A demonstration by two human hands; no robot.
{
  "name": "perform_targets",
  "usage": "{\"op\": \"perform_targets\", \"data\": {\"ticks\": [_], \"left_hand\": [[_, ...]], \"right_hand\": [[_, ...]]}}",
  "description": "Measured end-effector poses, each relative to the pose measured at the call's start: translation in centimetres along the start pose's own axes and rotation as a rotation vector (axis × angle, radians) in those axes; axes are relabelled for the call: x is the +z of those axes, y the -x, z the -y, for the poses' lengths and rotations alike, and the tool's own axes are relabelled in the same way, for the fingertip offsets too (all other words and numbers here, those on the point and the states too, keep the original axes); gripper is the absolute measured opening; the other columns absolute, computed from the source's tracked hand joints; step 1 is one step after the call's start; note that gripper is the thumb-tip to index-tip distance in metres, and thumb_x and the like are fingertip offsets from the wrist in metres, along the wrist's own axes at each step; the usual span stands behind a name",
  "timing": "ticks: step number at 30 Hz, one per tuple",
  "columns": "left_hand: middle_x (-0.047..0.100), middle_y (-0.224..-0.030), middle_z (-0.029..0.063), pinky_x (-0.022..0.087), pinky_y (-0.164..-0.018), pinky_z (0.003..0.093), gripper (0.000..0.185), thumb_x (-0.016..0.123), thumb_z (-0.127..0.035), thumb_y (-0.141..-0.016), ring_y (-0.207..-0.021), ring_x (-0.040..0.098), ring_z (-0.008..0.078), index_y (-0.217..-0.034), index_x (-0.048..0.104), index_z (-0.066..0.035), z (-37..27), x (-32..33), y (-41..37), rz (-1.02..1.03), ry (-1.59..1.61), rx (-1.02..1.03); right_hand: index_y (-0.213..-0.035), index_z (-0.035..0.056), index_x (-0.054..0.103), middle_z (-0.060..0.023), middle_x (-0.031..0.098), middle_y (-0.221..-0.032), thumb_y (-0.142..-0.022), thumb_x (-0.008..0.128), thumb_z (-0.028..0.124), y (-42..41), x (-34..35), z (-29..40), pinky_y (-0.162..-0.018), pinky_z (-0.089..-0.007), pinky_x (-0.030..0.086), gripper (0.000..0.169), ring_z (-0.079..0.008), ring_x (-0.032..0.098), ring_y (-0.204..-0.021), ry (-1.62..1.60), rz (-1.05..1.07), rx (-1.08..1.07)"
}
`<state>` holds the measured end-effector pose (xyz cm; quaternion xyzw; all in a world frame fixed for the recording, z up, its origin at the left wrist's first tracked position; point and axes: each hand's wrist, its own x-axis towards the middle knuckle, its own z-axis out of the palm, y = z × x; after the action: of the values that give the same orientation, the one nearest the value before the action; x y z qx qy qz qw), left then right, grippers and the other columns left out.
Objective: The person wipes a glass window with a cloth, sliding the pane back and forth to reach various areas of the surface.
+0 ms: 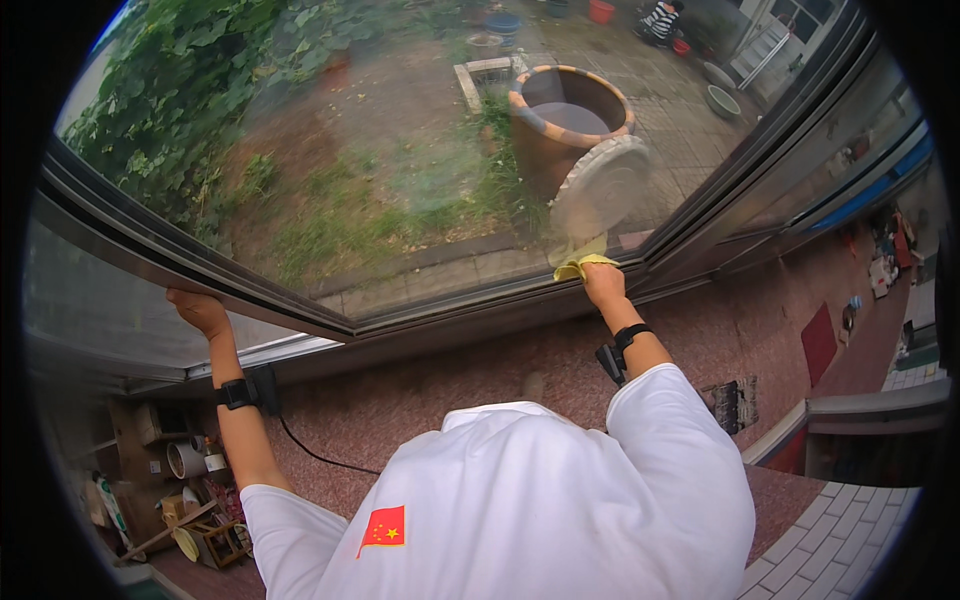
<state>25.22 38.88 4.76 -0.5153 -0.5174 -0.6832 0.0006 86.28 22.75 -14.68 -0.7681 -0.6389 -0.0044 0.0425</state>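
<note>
A large glass window pane (420, 180) in a dark metal frame (480, 296) fills the upper part of the view. My right hand (604, 283) grips a yellow cloth (577, 267) against the bottom of the glass, close to the frame's lower right corner. At the left, my left hand (199, 311) rests against the underside of the frame's left side, with its fingers partly hidden by that frame. Both wrists wear black straps with small devices.
Behind the glass stand a big brown vat (574, 112) and a round pale lid (604, 184); a person (660, 20) is far off. Indoors, a small wooden stool (221, 544) and household goods lie at lower left, a dark mat (731, 405) at right, near a white tiled surface (832, 536).
</note>
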Motion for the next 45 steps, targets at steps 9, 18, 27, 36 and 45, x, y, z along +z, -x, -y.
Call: {"op": "perform_targets", "data": {"ticks": [9,18,27,36,45], "left_hand": [[0.057,-0.107,0.0156,0.040,-0.087,0.0348,0.065,0.013,-0.051,-0.095,-0.094,0.054,0.0270,-0.108,0.049,0.002,1.6,-1.1,-0.8,-0.073,-0.157,-0.019],[0.059,-0.103,0.0158,0.040,-0.085,0.0339,0.071,0.012,-0.054,-0.093,-0.093,0.056,0.0267,-0.107,0.052,0.003,-0.3,0.0,0.1,-0.080,-0.109,0.002],[0.061,-0.094,0.0122,0.042,-0.079,0.0306,0.070,0.014,-0.055,-0.093,-0.087,0.057,0.0229,-0.101,0.054,0.002,-1.3,0.6,0.8,-0.033,0.010,0.015],[0.056,-0.068,0.0110,0.040,-0.062,0.0341,0.064,0.016,-0.051,-0.095,-0.065,0.053,0.0242,-0.079,0.052,0.000,-2.3,1.3,1.0,-0.008,0.005,0.080],[0.058,-0.073,0.0104,0.041,-0.063,0.0322,0.065,0.016,-0.051,-0.095,-0.067,0.053,0.0241,-0.084,0.055,0.001,-1.8,1.0,0.9,0.022,-0.036,0.131]], "right_hand": [[-0.095,0.0098,0.062,-0.0134,0.063,-0.097,-0.085,0.049,0.012,-1.1,-3.7,-14.2,-0.075,-0.0413,0.050,0.016,-0.0297,0.060,-0.093,0.023,0.126,0.443],[-0.091,0.0094,0.061,-0.0123,0.064,-0.092,-0.082,0.048,0.012,-1.5,-0.1,-4.8,-0.075,-0.0410,0.048,0.016,-0.0295,0.060,-0.089,0.112,0.312,0.056],[-0.081,0.0077,0.061,-0.0113,0.065,-0.077,-0.077,0.054,0.018,-1.7,2.9,18.2,-0.065,-0.0411,0.049,0.013,-0.0289,0.063,-0.075,-0.030,0.343,-0.473],[-0.087,0.0061,0.056,-0.0131,0.064,-0.077,-0.080,0.050,0.017,-1.9,3.8,39.1,-0.063,-0.0410,0.049,0.014,-0.0308,0.063,-0.074,-0.225,0.324,-0.785],[-0.095,0.0116,0.059,-0.0095,0.063,-0.090,-0.082,0.049,0.014,-1.0,3.1,40.9,-0.069,-0.0384,0.050,0.017,-0.0273,0.062,-0.084,-0.229,0.331,-0.844]]}}
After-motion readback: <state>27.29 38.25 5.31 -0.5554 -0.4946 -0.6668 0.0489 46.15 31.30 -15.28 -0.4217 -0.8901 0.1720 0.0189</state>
